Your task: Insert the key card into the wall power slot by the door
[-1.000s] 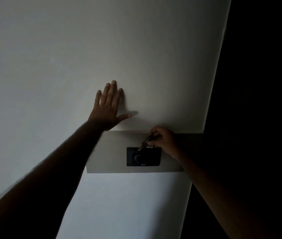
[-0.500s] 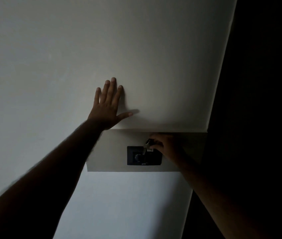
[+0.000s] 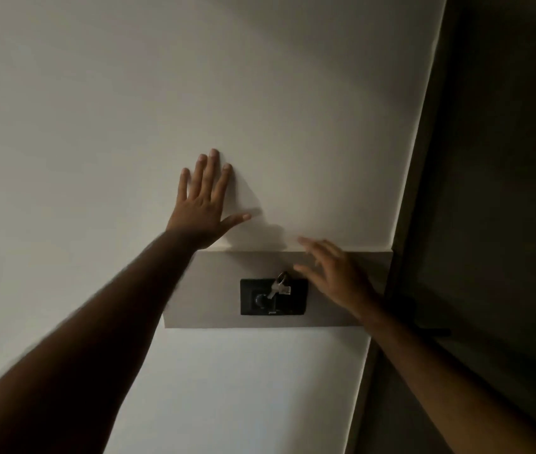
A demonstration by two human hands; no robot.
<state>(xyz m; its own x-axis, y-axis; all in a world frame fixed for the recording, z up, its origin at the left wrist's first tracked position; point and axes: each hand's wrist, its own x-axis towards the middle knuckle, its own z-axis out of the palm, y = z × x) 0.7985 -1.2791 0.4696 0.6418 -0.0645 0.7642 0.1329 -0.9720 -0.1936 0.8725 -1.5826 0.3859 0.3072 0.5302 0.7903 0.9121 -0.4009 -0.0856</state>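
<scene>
A black wall power slot (image 3: pixel 273 298) sits on a grey-beige panel (image 3: pixel 214 290) of the white wall. A key ring with silver keys and a small tag (image 3: pixel 279 286) hangs from the top of the slot; the card itself is too dark to make out. My right hand (image 3: pixel 335 276) hovers just right of the slot, fingers spread, touching nothing. My left hand (image 3: pixel 202 204) lies flat on the wall above and left of the panel, fingers apart.
A dark door or door frame (image 3: pixel 489 224) runs down the right side, right next to the panel's end. The white wall (image 3: pixel 96 126) fills the left and top. The room is dim.
My right hand has let go of the keys at the slot and drawn back to the right with its fingers spread. The keys now hang from the slot. My left hand stays on the wall.
</scene>
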